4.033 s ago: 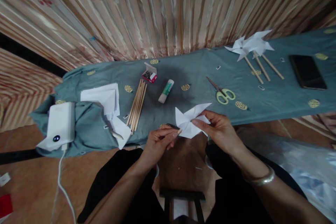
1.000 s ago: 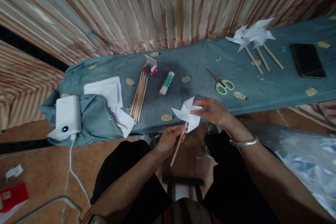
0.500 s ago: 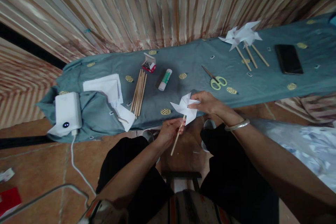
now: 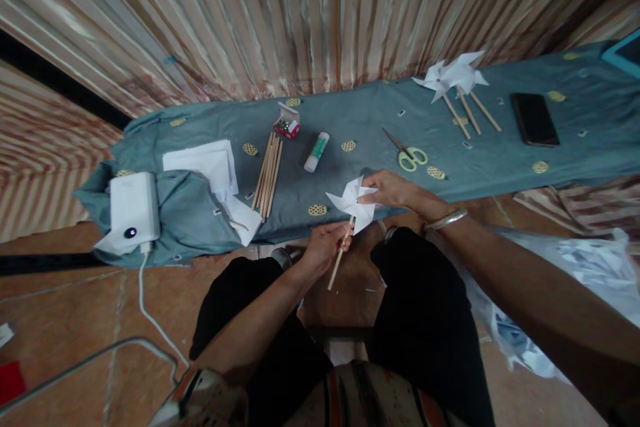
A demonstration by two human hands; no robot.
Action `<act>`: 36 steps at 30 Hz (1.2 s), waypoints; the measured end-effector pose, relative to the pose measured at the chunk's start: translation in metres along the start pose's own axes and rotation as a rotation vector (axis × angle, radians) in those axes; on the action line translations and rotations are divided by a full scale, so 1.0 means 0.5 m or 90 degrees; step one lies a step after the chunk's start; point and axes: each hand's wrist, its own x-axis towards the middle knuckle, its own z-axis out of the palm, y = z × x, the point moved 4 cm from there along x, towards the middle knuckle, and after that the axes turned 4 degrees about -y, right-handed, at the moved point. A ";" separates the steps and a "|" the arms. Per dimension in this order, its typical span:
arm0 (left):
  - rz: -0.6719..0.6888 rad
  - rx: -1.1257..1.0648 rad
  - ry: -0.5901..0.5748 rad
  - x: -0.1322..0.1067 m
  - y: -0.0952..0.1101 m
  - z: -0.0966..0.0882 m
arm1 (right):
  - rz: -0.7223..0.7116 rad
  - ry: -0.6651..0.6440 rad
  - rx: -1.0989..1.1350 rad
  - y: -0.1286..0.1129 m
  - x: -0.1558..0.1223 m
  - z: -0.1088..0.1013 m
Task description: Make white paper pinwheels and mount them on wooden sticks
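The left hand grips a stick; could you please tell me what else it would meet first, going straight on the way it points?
Most likely the white paper pinwheel, just ahead of the left hand and pinched by the right hand, though depth is hard to judge.

Pinwheel (image 4: 352,199) at the near edge of the cloth (image 4: 360,113), sticks (image 4: 268,175) left, glue stick (image 4: 317,151) behind, scissors (image 4: 408,151) right.

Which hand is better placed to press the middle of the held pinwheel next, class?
Probably the right hand: it holds the pinwheel close to the middle, while the left hand holds the stick below.
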 end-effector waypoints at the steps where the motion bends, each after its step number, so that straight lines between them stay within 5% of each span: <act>1: -0.001 -0.003 0.000 -0.001 0.001 0.000 | 0.009 -0.006 0.008 0.002 0.004 0.000; 14: -0.013 -0.010 -0.004 -0.002 -0.003 0.002 | 0.088 -0.098 0.018 -0.012 0.018 -0.006; 23: -0.026 -0.002 0.027 -0.006 0.000 0.001 | 0.068 -0.074 0.091 -0.012 0.011 -0.003; 36: -0.024 -0.034 0.049 0.005 0.026 0.021 | 0.037 -0.043 0.375 -0.021 -0.040 -0.021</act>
